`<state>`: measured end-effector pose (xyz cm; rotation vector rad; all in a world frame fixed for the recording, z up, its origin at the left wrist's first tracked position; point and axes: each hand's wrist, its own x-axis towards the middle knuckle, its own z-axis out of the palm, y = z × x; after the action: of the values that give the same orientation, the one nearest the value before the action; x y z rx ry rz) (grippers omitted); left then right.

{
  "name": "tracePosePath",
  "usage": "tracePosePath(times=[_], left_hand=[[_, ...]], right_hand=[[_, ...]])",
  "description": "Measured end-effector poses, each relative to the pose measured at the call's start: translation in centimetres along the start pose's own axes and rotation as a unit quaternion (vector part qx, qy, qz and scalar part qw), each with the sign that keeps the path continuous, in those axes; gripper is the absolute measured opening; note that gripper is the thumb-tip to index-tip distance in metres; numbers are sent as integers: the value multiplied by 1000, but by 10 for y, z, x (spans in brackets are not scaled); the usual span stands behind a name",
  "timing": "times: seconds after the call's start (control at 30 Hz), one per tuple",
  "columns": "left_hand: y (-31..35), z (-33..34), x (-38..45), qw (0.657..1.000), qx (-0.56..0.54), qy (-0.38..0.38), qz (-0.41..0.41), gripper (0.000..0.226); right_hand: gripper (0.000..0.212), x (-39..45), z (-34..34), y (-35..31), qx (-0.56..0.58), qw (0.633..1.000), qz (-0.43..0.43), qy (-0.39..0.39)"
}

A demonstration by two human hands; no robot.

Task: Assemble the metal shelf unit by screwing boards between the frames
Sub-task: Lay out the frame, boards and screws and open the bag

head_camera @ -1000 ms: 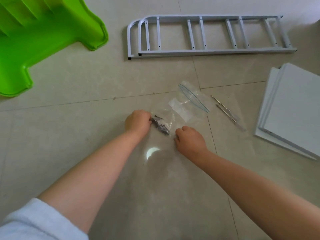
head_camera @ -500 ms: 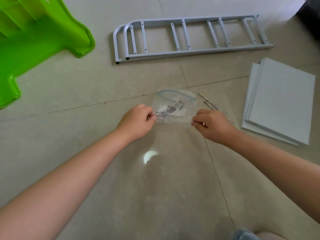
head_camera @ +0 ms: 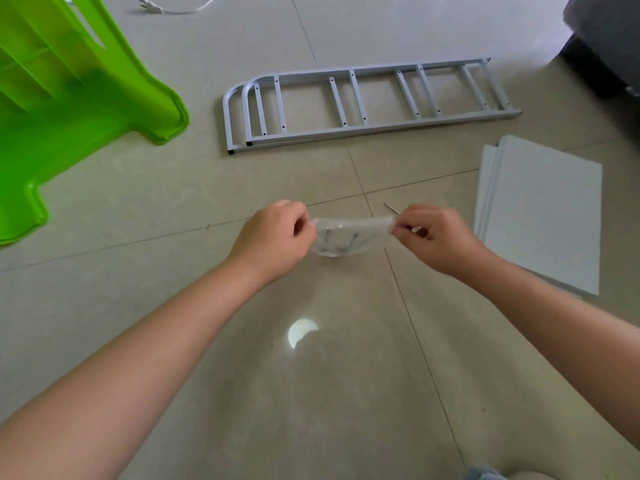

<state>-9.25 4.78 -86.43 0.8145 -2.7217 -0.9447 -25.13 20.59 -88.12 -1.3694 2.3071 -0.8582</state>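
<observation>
Beige floor tiles (head_camera: 173, 188) fill the scene, and the parts of the shelf unit lie spread across them. At the middle, lifted off the floor, a small clear bag of screws (head_camera: 349, 237) hangs stretched between two hands. The left hand (head_camera: 273, 237) pinches the bag's left end with curled fingers, and the right hand (head_camera: 436, 237) pinches its right end the same way, so both grips are clamped on the plastic. The bag's long axis runs left to right, level between the two pinches, and the dark screws sag in the belly below that line. The mouth appears to lie along the taut upper edge, so a pull apart or a tear across it looks like what the next move calls for; each hand is equally near.

Beyond the hands, farther off, two grey metal frames (head_camera: 363, 105) lie flat, stacked, with their long rails running left to right. White boards (head_camera: 543, 209) lie in a pile at the right, just beside the right hand. A thin metal tool (head_camera: 391, 207) peeks out from behind the right knuckles. A green plastic stool (head_camera: 69, 98) sits at the far left.
</observation>
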Motion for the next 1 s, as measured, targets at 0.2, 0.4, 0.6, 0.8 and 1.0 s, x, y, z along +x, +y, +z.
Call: tracePosePath(times=[0.2, 0.4, 0.6, 0.8, 1.0], left_hand=[[13, -4, 13, 997, -18, 59, -49, 23], [15, -7, 18, 996, -15, 48, -80, 32], [19, -13, 15, 997, -34, 62, -44, 25], [12, -12, 15, 993, -56, 100, -22, 24], [3, -6, 14, 989, -43, 138, -6, 15]], right_hand=[[16, 16, -7, -16, 116, 987, 99, 55], [15, 21, -10, -17, 100, 987, 122, 41], [24, 21, -21, -26, 128, 982, 124, 57], [15, 22, -24, -28, 114, 986, 71, 96], [18, 20, -21, -22, 99, 990, 68, 75]])
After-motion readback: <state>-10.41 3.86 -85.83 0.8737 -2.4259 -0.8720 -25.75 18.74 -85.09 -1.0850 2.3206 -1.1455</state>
